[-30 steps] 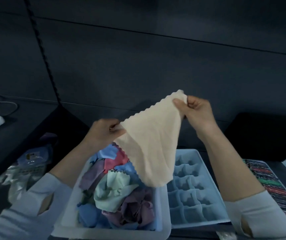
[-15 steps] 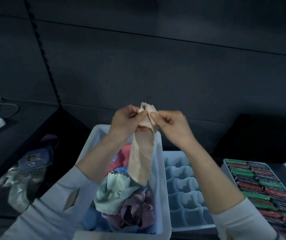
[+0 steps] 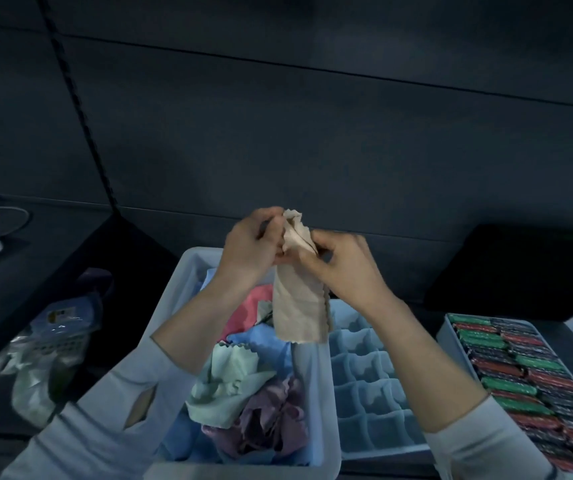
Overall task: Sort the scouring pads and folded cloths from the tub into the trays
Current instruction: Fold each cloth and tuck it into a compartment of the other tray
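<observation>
Both hands meet at the centre of the head view, raised above the tub (image 3: pixel 188 282). The left hand (image 3: pixel 248 249) and the right hand (image 3: pixel 342 263) each pinch the top of 1 beige cloth (image 3: pixel 298 306) with curled fingers, gathering its upper edge into a bunch between them. Held high like this, the cloth hangs free as a narrow doubled strip, probably so that gravity keeps the layers flat while the fold is made. Its lower end dangles over the tub's right wall, toward 6 o'clock from the hands.

The cloth looks thin, soft and matte, with a pinked zigzag edge. Below it, the pale rectangular plastic tub holds a loose heap of similar cloths: pink (image 3: pixel 253 306), blue (image 3: pixel 267 341), mint (image 3: pixel 229 382) and mauve (image 3: pixel 271 417), crumpled rather than folded.

At 3 o'clock from the tub, touching its side, lies the divided tray (image 3: pixel 371 386), a light blue grid of small open cells, likely meant to take 1 folded cloth each. Farther toward 3 o'clock a second tray (image 3: pixel 520 375) is packed with rows of green, red and dark scouring pads, glinting and coarse.
</observation>
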Action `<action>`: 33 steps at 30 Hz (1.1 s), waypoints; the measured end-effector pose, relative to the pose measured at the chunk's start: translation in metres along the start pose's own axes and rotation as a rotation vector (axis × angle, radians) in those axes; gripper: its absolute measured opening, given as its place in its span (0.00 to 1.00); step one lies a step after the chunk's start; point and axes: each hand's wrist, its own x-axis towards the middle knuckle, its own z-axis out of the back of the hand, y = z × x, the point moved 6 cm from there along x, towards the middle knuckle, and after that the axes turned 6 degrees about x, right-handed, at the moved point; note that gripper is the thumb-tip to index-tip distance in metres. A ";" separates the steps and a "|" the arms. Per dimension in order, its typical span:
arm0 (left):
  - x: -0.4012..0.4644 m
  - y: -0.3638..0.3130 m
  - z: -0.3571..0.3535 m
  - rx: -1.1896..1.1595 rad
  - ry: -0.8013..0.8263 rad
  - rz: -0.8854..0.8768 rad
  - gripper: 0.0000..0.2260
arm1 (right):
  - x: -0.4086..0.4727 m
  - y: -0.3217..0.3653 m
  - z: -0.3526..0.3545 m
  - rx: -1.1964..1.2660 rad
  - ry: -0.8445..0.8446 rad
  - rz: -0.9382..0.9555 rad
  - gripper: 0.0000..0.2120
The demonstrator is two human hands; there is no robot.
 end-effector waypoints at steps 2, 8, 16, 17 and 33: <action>-0.003 -0.001 0.002 -0.082 -0.017 -0.010 0.09 | 0.002 -0.003 0.008 0.085 -0.095 -0.028 0.19; 0.005 0.019 0.012 0.098 0.072 0.120 0.30 | 0.006 -0.009 0.021 0.663 -0.029 -0.189 0.09; 0.009 0.011 -0.005 -0.194 0.196 0.199 0.07 | -0.005 -0.027 0.034 0.686 0.034 -0.414 0.18; 0.008 0.010 -0.005 -0.189 0.170 0.174 0.07 | -0.008 -0.025 0.032 0.680 0.064 -0.408 0.19; -0.005 -0.019 0.010 -0.129 0.231 -0.153 0.08 | -0.002 -0.009 0.059 0.654 -0.003 -0.259 0.03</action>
